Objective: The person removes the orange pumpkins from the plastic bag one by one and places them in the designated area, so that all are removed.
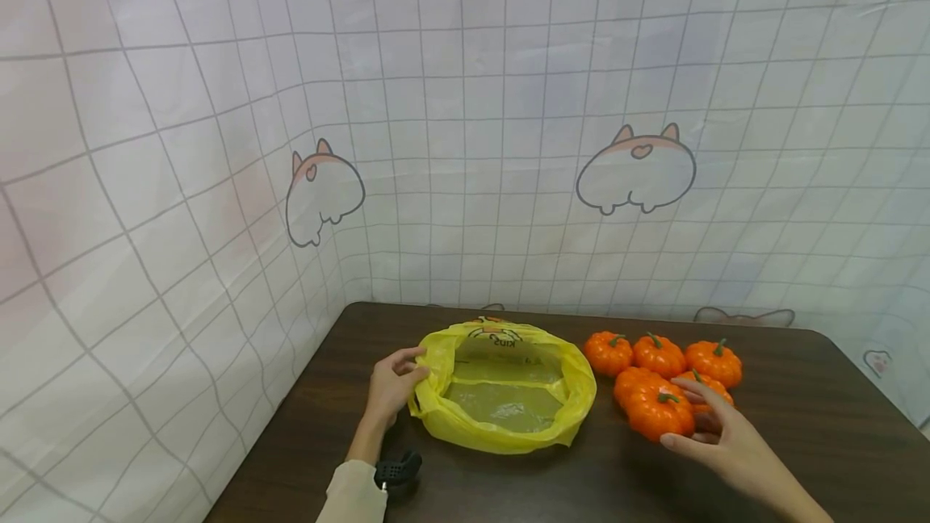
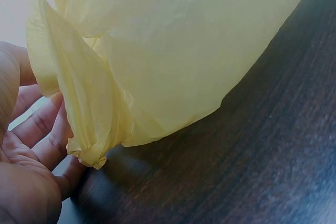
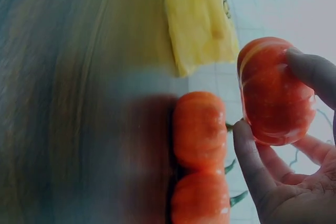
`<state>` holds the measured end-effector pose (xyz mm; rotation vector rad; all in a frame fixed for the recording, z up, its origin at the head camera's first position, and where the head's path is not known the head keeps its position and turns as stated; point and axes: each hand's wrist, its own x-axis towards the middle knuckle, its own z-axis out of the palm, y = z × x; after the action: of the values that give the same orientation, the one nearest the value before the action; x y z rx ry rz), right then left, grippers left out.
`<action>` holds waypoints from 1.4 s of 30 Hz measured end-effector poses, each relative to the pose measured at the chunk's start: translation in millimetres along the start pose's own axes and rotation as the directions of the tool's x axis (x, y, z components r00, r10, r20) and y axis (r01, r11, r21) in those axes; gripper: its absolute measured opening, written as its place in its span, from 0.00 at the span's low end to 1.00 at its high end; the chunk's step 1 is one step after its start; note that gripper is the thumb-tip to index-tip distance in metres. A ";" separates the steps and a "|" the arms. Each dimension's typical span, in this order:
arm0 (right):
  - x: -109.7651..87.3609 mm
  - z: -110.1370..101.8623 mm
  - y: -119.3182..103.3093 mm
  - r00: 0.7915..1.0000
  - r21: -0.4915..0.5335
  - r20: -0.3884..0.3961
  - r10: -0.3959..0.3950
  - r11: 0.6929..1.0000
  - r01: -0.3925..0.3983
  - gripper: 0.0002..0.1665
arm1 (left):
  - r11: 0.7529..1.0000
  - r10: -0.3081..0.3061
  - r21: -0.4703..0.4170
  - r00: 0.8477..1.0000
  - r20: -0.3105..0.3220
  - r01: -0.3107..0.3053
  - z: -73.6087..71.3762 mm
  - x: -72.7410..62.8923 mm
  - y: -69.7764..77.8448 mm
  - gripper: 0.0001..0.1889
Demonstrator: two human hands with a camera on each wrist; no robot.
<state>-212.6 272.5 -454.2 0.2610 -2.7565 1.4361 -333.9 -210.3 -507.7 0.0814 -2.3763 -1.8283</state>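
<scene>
A yellow plastic bag [image 1: 501, 442] lies on the table with its mouth spread wide, and printing shows on its far inner side. At its left rim my left hand [image 1: 395, 382] pinches the film; in the left wrist view the thumb and fingers of this hand [image 2: 39, 129] meet the gathered bag edge [image 2: 94, 103]. My right hand [image 1: 722, 434] holds a small orange pumpkin [image 1: 657, 412] between thumb and fingers, right of the bag. The right wrist view shows this pumpkin [image 3: 275, 93] raised above the tabletop, apart from the others.
Several more orange pumpkins [image 1: 659, 355] with green stems sit close together behind the right hand. The dark wooden table [image 1: 494, 487] meets a white gridded sheet [image 1: 494, 224] at the back and left. A black band [image 1: 398, 470] is on the left wrist.
</scene>
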 end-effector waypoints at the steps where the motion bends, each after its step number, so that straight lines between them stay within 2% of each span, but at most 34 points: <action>1: -0.7 -0.9 1.4 1.000 -0.005 -0.004 -0.004 1.000 0.004 0.46 | 1.000 0.000 0.002 1.000 -0.002 0.000 0.1 0.0 0.2 0.17; 9: -6.1 -6.8 14.8 0.999 -0.111 -0.035 -0.014 0.994 0.010 0.46 | 1.000 -0.001 0.002 1.000 -0.001 0.001 0.1 -1.0 0.8 0.17; 15: -8.6 -11.8 24.7 0.999 -0.139 -0.006 0.032 0.990 -0.032 0.46 | 1.000 0.003 -0.002 1.000 -0.001 -0.003 0.4 -0.3 0.1 0.17; 21: -9.3 -15.7 32.7 1.000 -0.226 -0.011 0.012 0.974 -0.014 0.44 | 1.000 0.005 -0.007 1.000 0.003 -0.005 0.0 0.1 -0.3 0.17; 27: -10.9 -16.9 39.0 1.000 -0.214 0.003 0.017 0.977 -0.016 0.42 | 1.000 0.002 -0.012 1.000 0.002 -0.002 -0.3 -0.1 -0.6 0.17; 36: -9.3 -20.8 43.7 0.992 -0.254 0.062 0.113 0.963 -0.094 0.48 | 1.000 -0.001 -0.011 1.000 0.005 0.001 -0.6 -0.8 -0.7 0.17; 42: -8.3 -21.8 46.3 0.984 -0.283 0.089 0.151 0.951 -0.121 0.49 | 1.000 0.006 -0.014 1.000 0.011 -0.006 -1.1 -0.3 -0.7 0.17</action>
<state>-212.9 317.4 -480.1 0.1481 -3.0738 1.0660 -333.5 -211.4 -508.1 0.0634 -2.3679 -1.8476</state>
